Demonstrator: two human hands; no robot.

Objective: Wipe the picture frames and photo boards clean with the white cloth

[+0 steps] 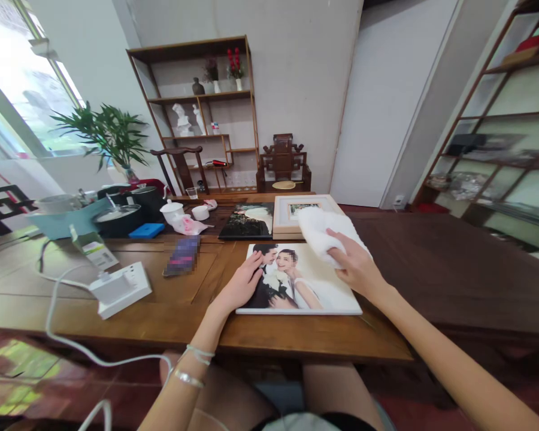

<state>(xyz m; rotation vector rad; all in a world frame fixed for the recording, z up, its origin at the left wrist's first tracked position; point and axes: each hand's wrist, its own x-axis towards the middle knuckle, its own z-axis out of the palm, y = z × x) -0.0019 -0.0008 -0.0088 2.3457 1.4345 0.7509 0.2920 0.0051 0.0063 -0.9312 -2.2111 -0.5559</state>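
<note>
A wedding photo panel (314, 293) lies flat on the wooden table, close to its front edge. My left hand (245, 281) rests on the panel's left side, fingers stretched out and holding nothing. In my right hand (357, 263) is a white cloth (317, 230), gripped between thumb and fingers over the panel's upper right corner. Whether the cloth touches the panel I cannot tell. Behind the panel lie a dark photo panel (242, 222) and a light-framed picture (281, 215), the latter partly hidden by the cloth.
On the left of the table (224, 341) are a white power strip (121, 290) with a trailing cable, a phone (182, 256), a blue box (147, 230), a white teapot (172, 209) and a light-blue basin (63, 221). A dark wooden chair (282, 161) stands behind.
</note>
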